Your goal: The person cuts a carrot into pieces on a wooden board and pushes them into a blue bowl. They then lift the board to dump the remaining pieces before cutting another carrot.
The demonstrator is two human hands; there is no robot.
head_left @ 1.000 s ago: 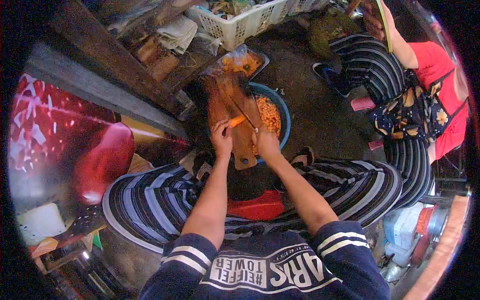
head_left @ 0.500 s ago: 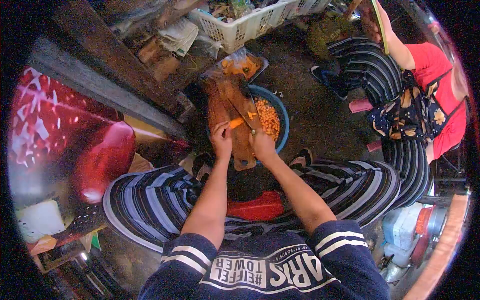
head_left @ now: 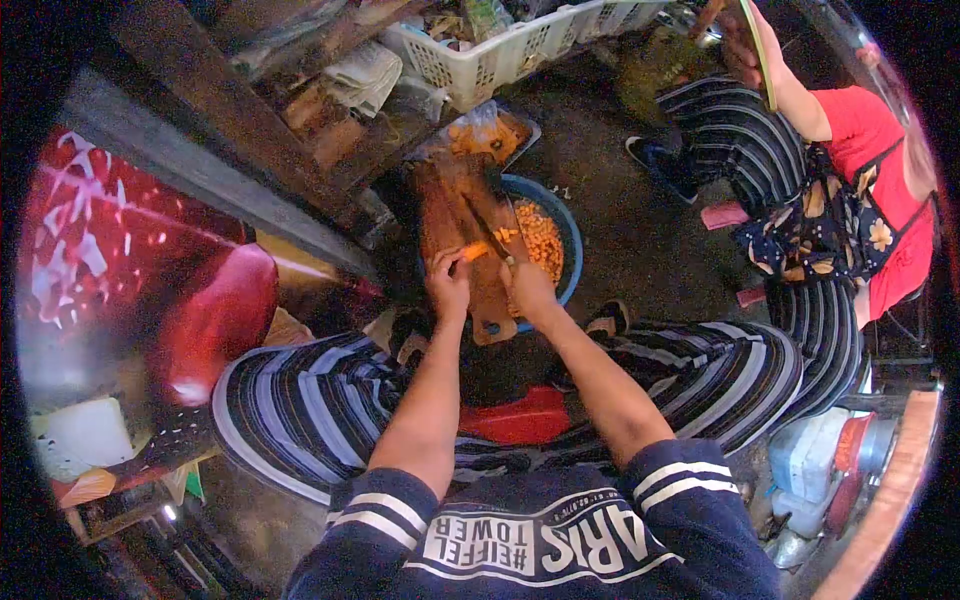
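Observation:
My left hand (head_left: 448, 280) is closed around one end of an orange carrot piece (head_left: 475, 251), pressing it on the wooden cutting board (head_left: 440, 215). In my right hand (head_left: 530, 288) is the handle of a knife (head_left: 489, 228), its dark blade pointing away from me across the board beside the carrot. A few small cut carrot bits (head_left: 504, 235) lie right of the blade. Partly under the board stands a blue basin (head_left: 573, 250), holding many diced carrot pieces (head_left: 538, 240).
Beyond the board sits a tray (head_left: 520, 140) with orange pieces and a plastic bag. A white basket (head_left: 470, 70) stands farther back. On the right another person in a red shirt (head_left: 860, 120) sits close by. Wooden beams (head_left: 220, 110) run along the left.
The knife blade has shifted slightly over the board near the carrot. Both hands keep their holds; the whole view has moved a little.

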